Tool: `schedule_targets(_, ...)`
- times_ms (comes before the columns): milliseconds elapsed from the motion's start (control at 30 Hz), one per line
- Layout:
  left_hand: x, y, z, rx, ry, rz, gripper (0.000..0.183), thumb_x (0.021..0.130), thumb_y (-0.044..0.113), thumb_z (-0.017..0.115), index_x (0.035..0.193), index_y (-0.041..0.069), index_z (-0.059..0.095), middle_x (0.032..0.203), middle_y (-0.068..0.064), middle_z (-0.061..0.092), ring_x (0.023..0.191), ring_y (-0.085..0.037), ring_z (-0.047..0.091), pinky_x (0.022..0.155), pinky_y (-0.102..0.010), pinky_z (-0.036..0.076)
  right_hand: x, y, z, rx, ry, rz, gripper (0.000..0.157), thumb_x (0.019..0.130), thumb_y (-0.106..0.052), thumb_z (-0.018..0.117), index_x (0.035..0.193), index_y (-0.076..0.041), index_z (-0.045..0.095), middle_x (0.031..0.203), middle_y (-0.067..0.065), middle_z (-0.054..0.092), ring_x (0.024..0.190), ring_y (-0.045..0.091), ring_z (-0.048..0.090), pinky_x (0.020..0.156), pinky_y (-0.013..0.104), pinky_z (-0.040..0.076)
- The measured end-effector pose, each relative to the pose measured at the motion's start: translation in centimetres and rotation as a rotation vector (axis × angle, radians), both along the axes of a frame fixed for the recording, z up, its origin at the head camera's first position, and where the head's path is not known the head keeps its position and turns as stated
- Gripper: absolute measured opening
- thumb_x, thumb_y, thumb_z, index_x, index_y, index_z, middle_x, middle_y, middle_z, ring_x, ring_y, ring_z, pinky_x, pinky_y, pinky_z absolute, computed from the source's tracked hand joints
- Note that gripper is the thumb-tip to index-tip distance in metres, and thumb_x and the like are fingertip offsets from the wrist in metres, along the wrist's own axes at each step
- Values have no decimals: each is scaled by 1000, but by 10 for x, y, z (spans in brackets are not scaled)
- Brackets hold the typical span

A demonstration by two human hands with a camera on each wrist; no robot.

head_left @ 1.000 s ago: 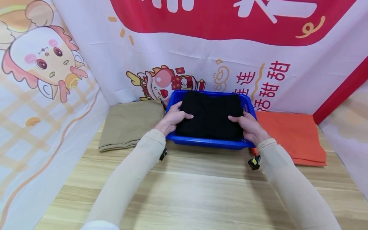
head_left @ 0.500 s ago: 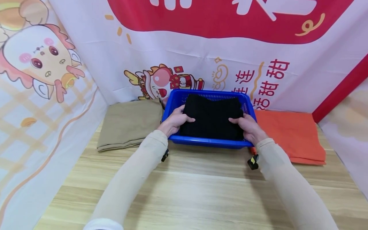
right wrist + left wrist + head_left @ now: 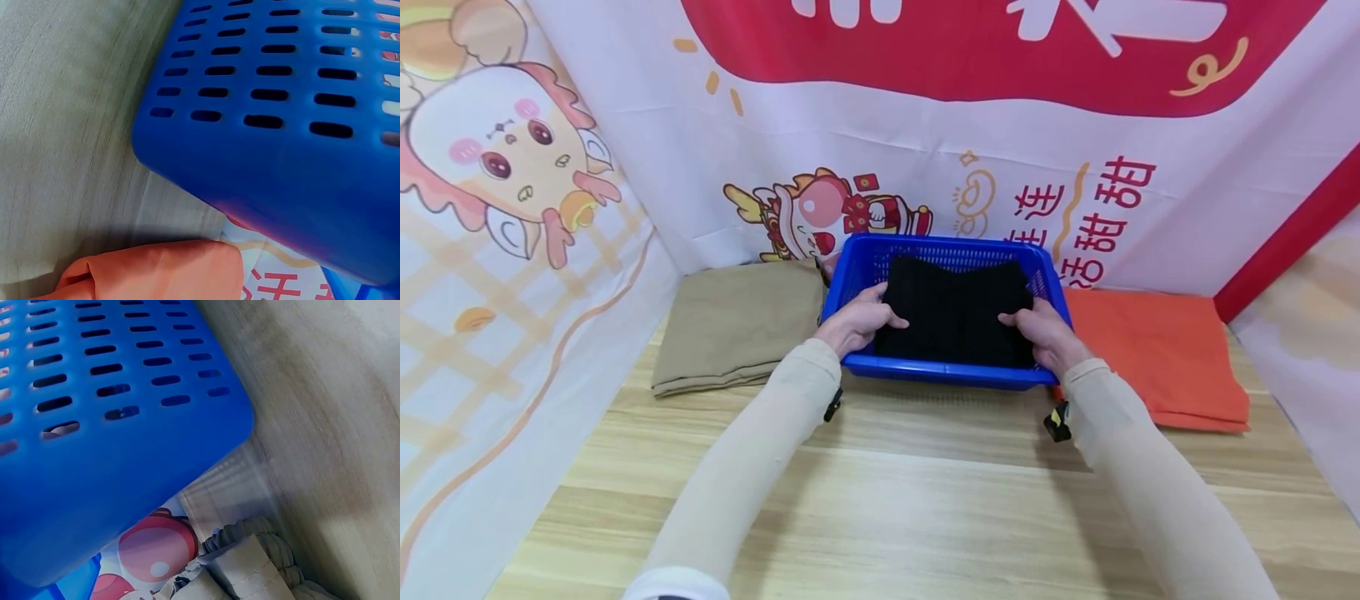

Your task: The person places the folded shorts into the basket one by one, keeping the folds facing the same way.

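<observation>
A folded black cloth (image 3: 958,312) lies between my two hands within the blue slotted basket (image 3: 951,369), its far edge dipping in the middle. My left hand (image 3: 861,321) grips the cloth's left side, thumb on top and fingers hidden underneath. At the opposite side my right hand (image 3: 1043,332) holds it the same way, thumb over the edge. In the left wrist view the basket's slotted wall (image 3: 125,456) fills the upper left and hides the hand. The right wrist view likewise shows the basket's outer wall (image 3: 262,156) in front of the fingers.
Left of the basket is a folded khaki cloth (image 3: 741,325); to its right, partly behind my right forearm, is a folded orange cloth (image 3: 1157,358). All stand on a wooden table (image 3: 917,500), against a printed fabric backdrop (image 3: 925,175).
The black cloth has sunk lower into the basket, its far edge drawing away from the back rim. My left hand has shifted slightly right; both hands keep their hold.
</observation>
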State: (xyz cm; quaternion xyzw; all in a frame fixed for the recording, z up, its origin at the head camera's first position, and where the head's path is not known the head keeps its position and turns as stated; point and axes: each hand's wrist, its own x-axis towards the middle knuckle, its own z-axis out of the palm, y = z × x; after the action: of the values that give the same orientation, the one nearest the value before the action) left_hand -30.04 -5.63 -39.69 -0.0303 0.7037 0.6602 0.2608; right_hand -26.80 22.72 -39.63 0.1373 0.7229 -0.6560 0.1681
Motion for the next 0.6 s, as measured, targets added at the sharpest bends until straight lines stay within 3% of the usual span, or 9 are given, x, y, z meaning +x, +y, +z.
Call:
schedule_targets(100,-1,1,-1,-27,-20,-7,101,86,-14,64,164,16,8,170,-3,0,153,-19,0,123,-40,7,0,0,-1,12,12,13,83,102,-4,51,160,-2,-9,165,18,9,145,33,19,122,46,18)
schedule_targets(300,-3,2,-4,-45,-27,-13,101,84,-18,59,164,15,8,170,-5,1,153,-20,2,123,-42,6,-1,-1,-4,124,64,69,83,101,-1,47,158,1,-13,165,22,4,143,35,17,122,47,17)
schedule_targets(433,-3,3,-7,-96,16,-17,98,83,-20,56,164,11,10,169,-9,6,151,-22,12,122,-41,15,0,-1,-6,242,96,105,83,100,0,47,157,4,-12,165,26,4,143,38,18,122,50,18)
schedule_targets(600,-2,5,-9,-275,149,-35,90,84,-18,53,162,6,16,167,-12,18,145,-26,29,115,-35,31,0,-3,-8,416,133,136,85,100,-4,52,157,6,-10,165,30,5,150,40,13,122,53,12)
